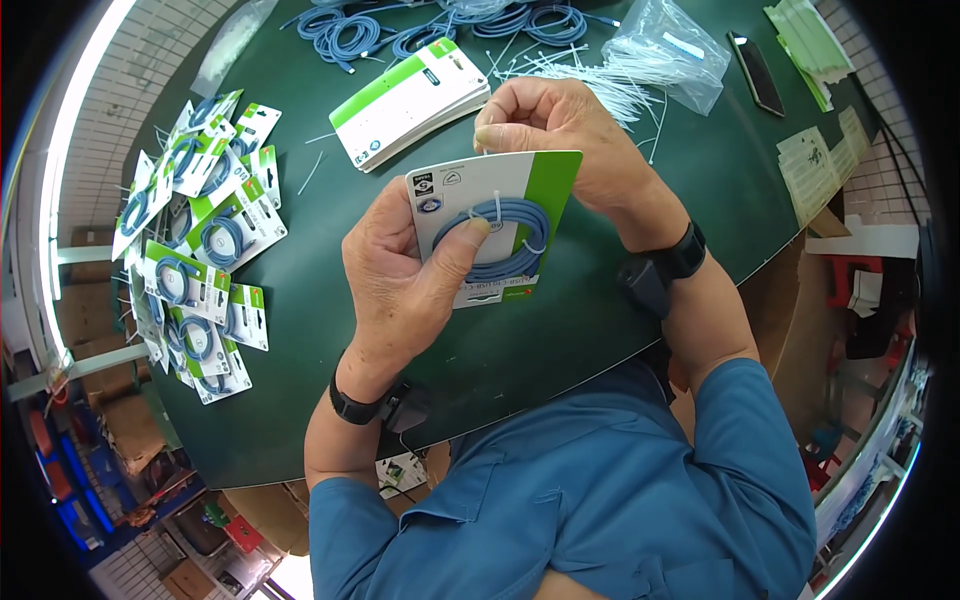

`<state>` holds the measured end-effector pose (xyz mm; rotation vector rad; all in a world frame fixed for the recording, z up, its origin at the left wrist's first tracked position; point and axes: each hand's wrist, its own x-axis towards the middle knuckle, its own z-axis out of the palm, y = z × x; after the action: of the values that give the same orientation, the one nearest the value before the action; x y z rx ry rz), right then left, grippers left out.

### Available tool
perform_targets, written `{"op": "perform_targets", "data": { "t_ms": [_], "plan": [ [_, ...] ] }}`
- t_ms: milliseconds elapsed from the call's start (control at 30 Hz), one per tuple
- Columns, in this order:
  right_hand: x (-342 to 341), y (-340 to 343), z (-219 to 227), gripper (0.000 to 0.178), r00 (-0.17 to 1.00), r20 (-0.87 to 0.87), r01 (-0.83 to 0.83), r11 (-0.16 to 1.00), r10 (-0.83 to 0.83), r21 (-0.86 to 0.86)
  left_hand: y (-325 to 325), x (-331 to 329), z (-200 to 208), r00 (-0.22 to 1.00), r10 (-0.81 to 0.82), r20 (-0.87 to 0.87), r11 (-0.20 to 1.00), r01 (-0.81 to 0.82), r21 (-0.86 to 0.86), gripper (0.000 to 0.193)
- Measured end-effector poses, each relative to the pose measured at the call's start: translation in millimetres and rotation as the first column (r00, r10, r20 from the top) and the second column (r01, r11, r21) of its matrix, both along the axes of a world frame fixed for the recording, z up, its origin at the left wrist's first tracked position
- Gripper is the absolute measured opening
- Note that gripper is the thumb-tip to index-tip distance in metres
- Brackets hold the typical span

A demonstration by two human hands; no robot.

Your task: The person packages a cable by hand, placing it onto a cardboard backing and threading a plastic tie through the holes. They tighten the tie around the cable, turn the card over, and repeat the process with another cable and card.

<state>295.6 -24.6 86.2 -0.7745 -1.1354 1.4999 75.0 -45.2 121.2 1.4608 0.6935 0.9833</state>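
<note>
blue coil [537, 228] pinched against its card [463, 188] by the left hand [392, 272], under its thumb; right hand [575, 125], fingertips together, above.

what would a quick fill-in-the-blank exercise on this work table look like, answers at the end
1. The left hand holds a card with a coiled cable coloured ____.
2. The tabletop is dark ____.
3. The pile of carded cables lies toward the picture's ____ edge.
4. The phone lies to the ____ of the clear plastic bag.

Missing words: blue; green; left; right
</note>
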Motion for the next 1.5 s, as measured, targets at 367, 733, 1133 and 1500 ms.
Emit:
{"op": "perform_targets", "data": {
  "t_ms": [367,733,1133,1500],
  "plan": [
    [-21.4,-1.4,-7.3,0.009,0.937,0.294,0.153,0.978,-0.188,0.139,3.5,-10.6,-9.5,0.996,0.070,-0.063,0.997,-0.068,0.038,0.033],
    [-56.3,2.0,-23.7,0.015,0.762,0.251,0.509,0.792,-0.597,0.337,26.0,-37.3,-39.2,0.989,0.118,0.088,0.986,-0.106,-0.132,0.029],
    [-96.7,-19.0,16.2,0.037,0.921,0.369,0.084,0.989,-0.122,0.118,45.0,-58.1,-11.1,0.919,0.269,0.288,0.938,-0.182,-0.295,0.038],
    [-50.2,-15.7,38.1,0.036,0.905,0.291,0.273,0.948,-0.311,0.163,31.3,-30.0,40.4,0.820,0.528,-0.219,0.437,-0.041,0.898,0.046]
  ]
}}
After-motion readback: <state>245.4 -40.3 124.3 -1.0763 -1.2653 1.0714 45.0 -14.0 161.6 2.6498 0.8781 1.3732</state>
